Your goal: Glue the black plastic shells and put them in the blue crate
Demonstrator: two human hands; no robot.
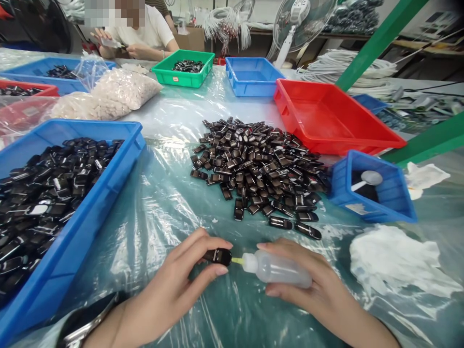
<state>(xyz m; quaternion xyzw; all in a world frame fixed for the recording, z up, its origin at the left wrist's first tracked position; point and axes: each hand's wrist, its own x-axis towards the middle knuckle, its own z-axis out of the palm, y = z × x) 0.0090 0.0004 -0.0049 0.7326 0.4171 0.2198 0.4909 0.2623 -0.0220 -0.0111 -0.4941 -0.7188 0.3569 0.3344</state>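
Low over the plastic-covered table (174, 116), the left hand (170, 290) pinches a small glossy black plastic piece (218, 256); the right hand (319, 285) wraps a translucent squeeze bottle (279, 269), its yellow nozzle (237, 261) touching the piece.

The one camera sits on my head, looking forward and down across the table (174, 121). My hands are close at the bottom edge; the far bins and a seated co-worker (145, 29) fill the top.

Glossy black parts (259, 166) heaped between blue bin (90, 212), red tray (333, 121), green tray (183, 67), white cloth (395, 261)
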